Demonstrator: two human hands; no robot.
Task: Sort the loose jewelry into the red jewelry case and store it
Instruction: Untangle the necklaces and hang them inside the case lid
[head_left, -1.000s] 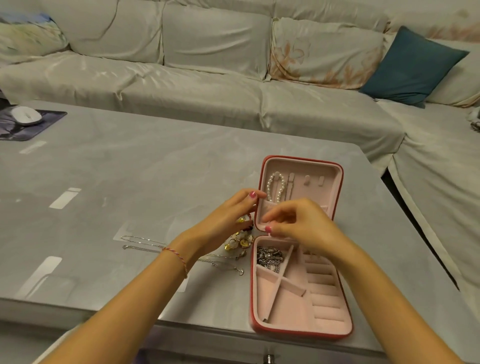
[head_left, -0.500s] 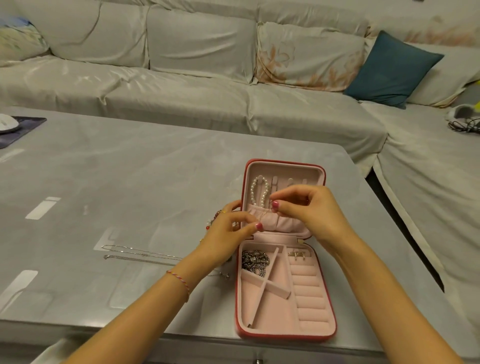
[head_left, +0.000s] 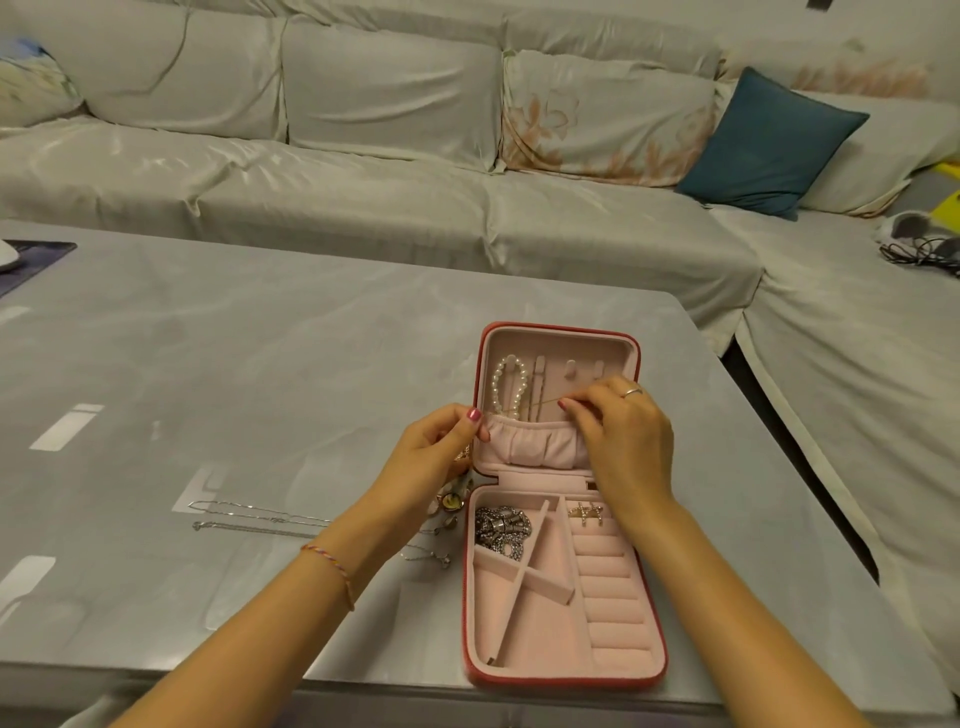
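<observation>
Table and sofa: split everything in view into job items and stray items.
Job: red case, pearl strand, thin gold chain, silver chain, loose necklaces, gold pieces.
Stray: teal cushion, mouse pad, cables.

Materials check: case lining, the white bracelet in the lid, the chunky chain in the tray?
Jewelry case lining: pink, matte, likely velvet or flocked fabric; no glare, and the lid pocket gathers softly.
White bracelet: glossy round beads, pearl or imitation.
Chunky chain: silver-toned metal, with bright glints on its links.
</observation>
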